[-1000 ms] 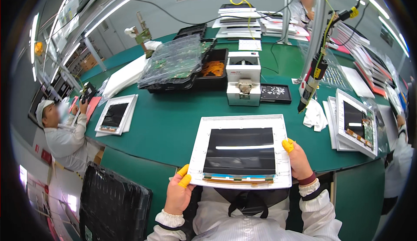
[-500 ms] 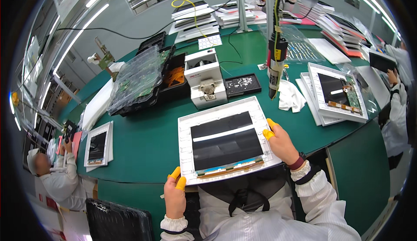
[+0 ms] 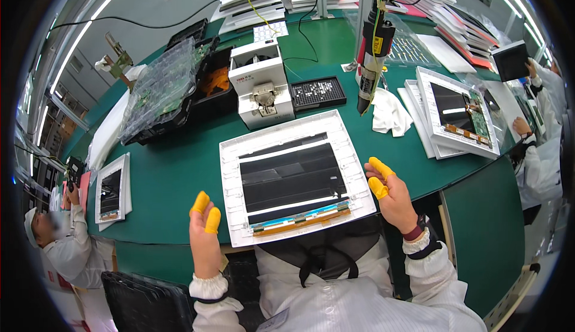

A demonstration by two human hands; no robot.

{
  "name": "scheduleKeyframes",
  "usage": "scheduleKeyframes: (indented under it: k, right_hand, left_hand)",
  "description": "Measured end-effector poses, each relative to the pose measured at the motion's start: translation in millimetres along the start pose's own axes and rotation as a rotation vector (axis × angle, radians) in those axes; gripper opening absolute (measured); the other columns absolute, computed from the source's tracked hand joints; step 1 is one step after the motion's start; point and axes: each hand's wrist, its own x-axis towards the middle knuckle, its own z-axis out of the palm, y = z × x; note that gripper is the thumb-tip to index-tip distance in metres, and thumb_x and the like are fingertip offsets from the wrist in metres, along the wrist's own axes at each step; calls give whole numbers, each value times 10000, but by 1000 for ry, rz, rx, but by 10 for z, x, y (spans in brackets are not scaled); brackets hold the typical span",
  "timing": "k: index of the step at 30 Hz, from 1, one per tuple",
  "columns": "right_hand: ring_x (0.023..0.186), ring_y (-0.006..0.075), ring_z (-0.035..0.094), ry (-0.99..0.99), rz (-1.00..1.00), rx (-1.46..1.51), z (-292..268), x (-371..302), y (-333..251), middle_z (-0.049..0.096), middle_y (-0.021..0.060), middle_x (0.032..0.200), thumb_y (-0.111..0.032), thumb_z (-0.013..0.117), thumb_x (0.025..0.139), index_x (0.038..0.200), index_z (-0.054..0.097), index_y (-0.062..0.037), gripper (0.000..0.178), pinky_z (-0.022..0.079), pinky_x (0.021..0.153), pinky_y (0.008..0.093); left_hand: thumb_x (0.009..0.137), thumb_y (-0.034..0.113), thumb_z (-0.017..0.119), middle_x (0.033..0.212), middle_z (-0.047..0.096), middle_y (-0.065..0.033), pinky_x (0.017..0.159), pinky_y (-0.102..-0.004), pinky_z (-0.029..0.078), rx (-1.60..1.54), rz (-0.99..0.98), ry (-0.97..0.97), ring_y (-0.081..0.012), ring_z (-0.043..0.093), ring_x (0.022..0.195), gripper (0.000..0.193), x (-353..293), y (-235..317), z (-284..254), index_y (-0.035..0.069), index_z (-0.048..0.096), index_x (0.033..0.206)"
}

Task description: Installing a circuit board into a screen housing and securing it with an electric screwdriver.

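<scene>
A display panel in a white plastic frame lies on the green table in front of me, at the near edge. Its dark back faces up, and an orange and blue strip runs along the near side. My left hand is just off the frame's near left corner, fingers apart and holding nothing. Beyond the opposite side, my right hand is raised with its fingers stretched out, also free of the frame. Yellow finger cots cover the thumb and a finger on each hand.
A white screw feeder stands behind the panel, beside a black tray of small pieces. An electric screwdriver hangs above a white cloth. Stacked panels lie right; circuit boards under clear trays lie left. Co-workers stand both sides.
Both hands have let go of the panel and moved outward from its sides. The panel now rests on the table. The whole view has shifted slightly.
</scene>
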Motion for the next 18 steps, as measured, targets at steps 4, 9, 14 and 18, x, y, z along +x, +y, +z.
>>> scheduleKeyframes:
  k: [4,9,14,18]
  right_hand:
    - [1047,196,630,85,-41,16,24,-57,86,645,148,1207,-68,577,951,1308,515,45,380,484,922,294]
    - [1033,205,649,122,-71,-24,42,-24,18,663,150,1180,-79,571,955,1285,538,46,355,490,917,295]
    - [1001,214,665,139,-85,-40,25,-7,70,674,155,1156,-72,584,942,1272,549,45,352,507,889,301]
    - [984,213,666,153,-84,-61,53,-32,71,677,155,1146,-48,601,918,1268,556,38,364,508,882,297]
  left_hand:
    - [1045,192,443,1367,469,-132,1057,-296,407,-295,-88,-120,-199,487,1260,459,232,-59,86,-24,333,1435]
    - [1014,53,475,1274,553,-108,987,-242,472,-365,-105,-106,-143,560,1159,415,229,-157,168,-10,375,1412]
    - [1055,143,387,1360,494,-137,1013,-256,468,-438,-120,-76,-173,527,1220,393,179,-188,233,-7,377,1418]
    - [1072,190,323,1394,462,-152,1047,-291,454,-596,-162,-57,-204,516,1241,409,216,-227,239,-3,366,1429]
